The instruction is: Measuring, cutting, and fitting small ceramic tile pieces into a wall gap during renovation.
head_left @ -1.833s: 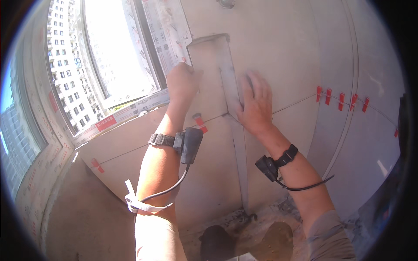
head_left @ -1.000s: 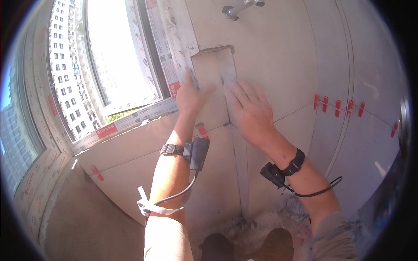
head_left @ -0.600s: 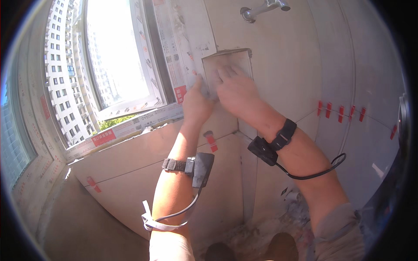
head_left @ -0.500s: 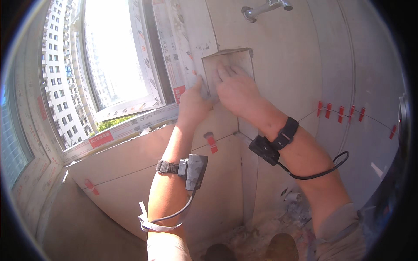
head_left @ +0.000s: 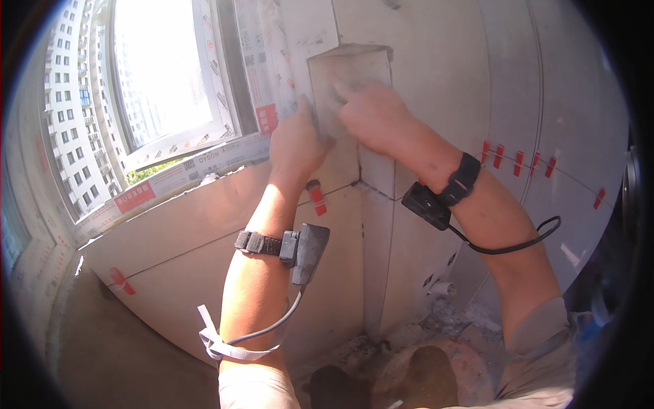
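A beige tile piece [head_left: 368,65] stands upright in the wall corner beside the window, its top edge slanting. My right hand [head_left: 371,116] is at the face of this tile, fingers stretched out and apart, the index finger pointing up-left; motion blurs the fingertips. My left hand [head_left: 298,146] rests by the tile's lower left edge with its thumb raised and spread from the fingers. The other fingers are partly hidden behind the hand, near the tile. Neither hand visibly holds a tool. Each wrist carries a strapped black device with a cable.
A window frame [head_left: 225,146] covered in printed film is on the left, with an open sash. Red clips [head_left: 519,163] sit along the right wall's tile joint, and another red clip [head_left: 317,198] is below my left hand. Rubble [head_left: 409,334] lies on the floor by my shoes.
The view has shifted, so the wall sits higher and the tap has mostly left the picture. My right hand's fingers have spread and moved slightly on the tile; my left hand stays by the edge.
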Demonstrator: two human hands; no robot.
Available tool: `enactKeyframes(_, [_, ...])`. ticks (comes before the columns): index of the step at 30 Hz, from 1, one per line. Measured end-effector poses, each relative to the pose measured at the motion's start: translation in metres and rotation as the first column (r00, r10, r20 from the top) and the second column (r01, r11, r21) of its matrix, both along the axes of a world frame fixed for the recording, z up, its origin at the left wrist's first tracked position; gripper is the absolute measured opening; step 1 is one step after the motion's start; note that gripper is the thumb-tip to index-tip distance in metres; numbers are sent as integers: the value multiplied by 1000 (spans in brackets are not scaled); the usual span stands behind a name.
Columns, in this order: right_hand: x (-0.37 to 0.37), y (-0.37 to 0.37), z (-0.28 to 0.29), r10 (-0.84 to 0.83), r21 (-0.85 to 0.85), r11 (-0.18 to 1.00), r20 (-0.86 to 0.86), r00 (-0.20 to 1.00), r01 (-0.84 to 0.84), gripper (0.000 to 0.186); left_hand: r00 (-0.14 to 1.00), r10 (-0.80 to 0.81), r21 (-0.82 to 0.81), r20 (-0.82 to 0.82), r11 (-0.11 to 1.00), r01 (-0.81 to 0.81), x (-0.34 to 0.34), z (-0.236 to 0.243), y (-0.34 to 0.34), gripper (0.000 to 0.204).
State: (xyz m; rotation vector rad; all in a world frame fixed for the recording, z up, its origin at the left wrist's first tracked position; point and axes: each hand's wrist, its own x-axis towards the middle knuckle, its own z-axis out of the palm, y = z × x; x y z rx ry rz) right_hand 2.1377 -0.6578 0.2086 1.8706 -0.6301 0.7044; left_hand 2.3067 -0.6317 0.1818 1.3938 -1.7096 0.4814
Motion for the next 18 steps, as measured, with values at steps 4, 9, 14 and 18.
enactKeyframes(4, [1, 5, 1, -36, 127, 991, 51, 998, 29, 39, 999, 44, 64, -28, 997, -42, 0, 6, 1, 56])
enactKeyframes(9, [12, 6, -8, 59, 28, 998, 124, 990, -63, 42, 997, 72, 89, -40, 994, -68, -4, 9, 1, 57])
enactKeyframes(14, [12, 2, -23, 71, -24, 997, 133, 989, -68, 37, 997, 82, -12, -16, 997, -82, -2, 3, -2, 55])
enactKeyframes(18, [7, 11, -18, 93, 108, 988, 153, 984, -110, 38, 998, 40, 9, 58, 999, -40, 4, 3, -3, 60])
